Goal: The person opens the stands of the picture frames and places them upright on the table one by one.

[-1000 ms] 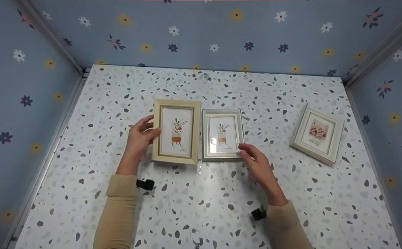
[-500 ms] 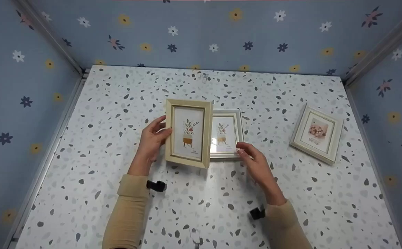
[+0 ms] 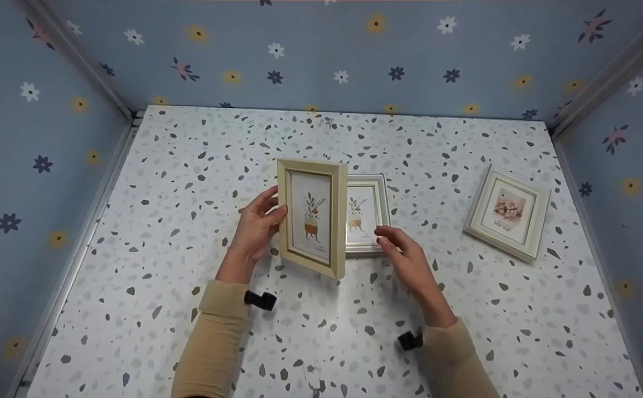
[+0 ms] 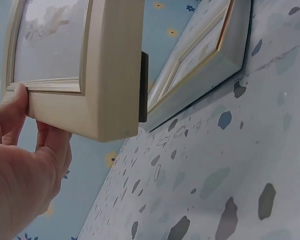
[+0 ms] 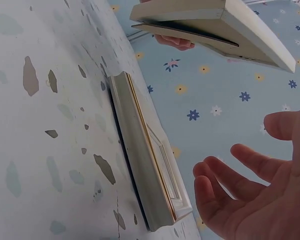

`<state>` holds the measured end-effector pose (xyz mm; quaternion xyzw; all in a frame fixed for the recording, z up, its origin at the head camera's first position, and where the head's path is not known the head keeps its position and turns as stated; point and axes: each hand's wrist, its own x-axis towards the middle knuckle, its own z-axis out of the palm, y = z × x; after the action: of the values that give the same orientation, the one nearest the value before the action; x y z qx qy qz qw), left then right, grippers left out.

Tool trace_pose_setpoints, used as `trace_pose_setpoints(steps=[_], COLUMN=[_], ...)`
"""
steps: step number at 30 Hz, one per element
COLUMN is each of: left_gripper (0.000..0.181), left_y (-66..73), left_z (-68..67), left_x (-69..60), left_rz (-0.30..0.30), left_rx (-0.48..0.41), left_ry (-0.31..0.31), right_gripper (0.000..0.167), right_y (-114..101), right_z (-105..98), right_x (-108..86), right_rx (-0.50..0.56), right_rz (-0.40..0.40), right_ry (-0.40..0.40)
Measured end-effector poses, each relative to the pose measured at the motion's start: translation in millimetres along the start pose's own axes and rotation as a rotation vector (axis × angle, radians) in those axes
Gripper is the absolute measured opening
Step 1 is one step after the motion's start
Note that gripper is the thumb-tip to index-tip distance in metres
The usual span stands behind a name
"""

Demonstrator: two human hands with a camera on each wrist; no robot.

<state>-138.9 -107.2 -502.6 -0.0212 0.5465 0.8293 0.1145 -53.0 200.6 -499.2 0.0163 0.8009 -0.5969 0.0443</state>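
My left hand grips the left edge of a cream picture frame, thumb on its front and fingers behind. The frame is raised and tilted, and it covers the left part of a silver picture frame lying face up on the table. Both show a plant-in-a-pot print. In the left wrist view, a dark flat piece sticks out behind the cream frame. Over the silver frame's lower right corner hovers my right hand; the right wrist view shows its fingers loosely bent, apart from the frame.
Off to the right, a pale picture frame with a pink flower print lies turned at an angle on the speckled table. Blue floral panels wall the table at the back and both sides.
The left hand has carried the cream frame rightward, partly over the silver frame, and its face has turned to an angle. The right hand has barely shifted.
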Motion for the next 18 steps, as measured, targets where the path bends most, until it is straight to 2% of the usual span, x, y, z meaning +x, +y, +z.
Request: trace_pose_setpoints(steps=[6,11,18], left_gripper=[0.054,0.052,0.048], left_y=[-4.3,-7.2,-10.6], left_z=[11.2,21.0,33.6], left_x=[-0.8,-0.8,-2.4], left_rz=[-0.014,-0.024,-0.052], left_rx=[-0.065,-0.124,-0.231], left_ry=[-0.057,-0.094,-0.096], right_gripper=[0.037,0.035,0.031], right_y=[-3.6,-3.3,-6.2], right_z=[4.7,10.4,17.5], right_x=[0.2,-0.6,-0.7], right_rx=[0.021,0.032,0.101], right_rz=[-0.003,-0.041,-0.072], right_ry=[-0.011,-0.018,-0.023])
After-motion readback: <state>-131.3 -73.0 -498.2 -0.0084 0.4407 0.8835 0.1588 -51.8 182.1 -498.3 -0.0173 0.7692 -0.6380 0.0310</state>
